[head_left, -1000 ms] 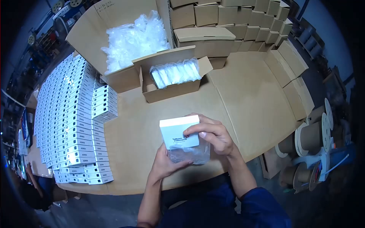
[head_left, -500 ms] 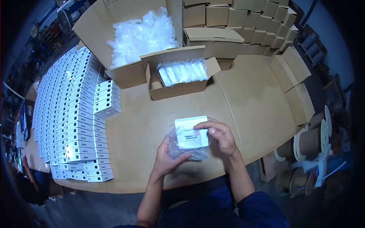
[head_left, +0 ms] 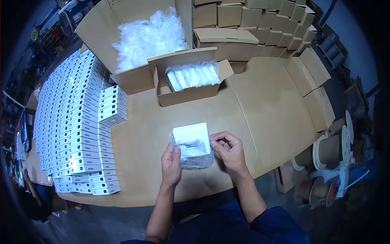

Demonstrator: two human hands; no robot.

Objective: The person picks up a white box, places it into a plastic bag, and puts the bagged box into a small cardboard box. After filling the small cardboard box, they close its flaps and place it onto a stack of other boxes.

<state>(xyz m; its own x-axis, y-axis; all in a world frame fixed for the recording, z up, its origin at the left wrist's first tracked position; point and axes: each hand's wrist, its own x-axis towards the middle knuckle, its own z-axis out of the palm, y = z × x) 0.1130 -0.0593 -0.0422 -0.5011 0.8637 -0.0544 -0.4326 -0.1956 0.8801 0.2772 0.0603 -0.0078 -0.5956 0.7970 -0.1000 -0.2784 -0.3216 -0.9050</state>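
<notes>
Just below centre, the left hand (head_left: pixel 171 166) holds a white box (head_left: pixel 190 134), the right hand (head_left: pixel 230 153) pinching its plastic bag (head_left: pixel 199 162) — probably light, stiff, slick; best gripped by its sides.

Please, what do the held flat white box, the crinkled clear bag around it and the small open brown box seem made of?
Flat white box: probably coated cardboard, smooth, with straight edges.
Crinkled clear bag: apparently thin, glossy plastic; wrinkled, see-through.
Small open brown box: likely matte cardboard, with creased flaps.
</notes>
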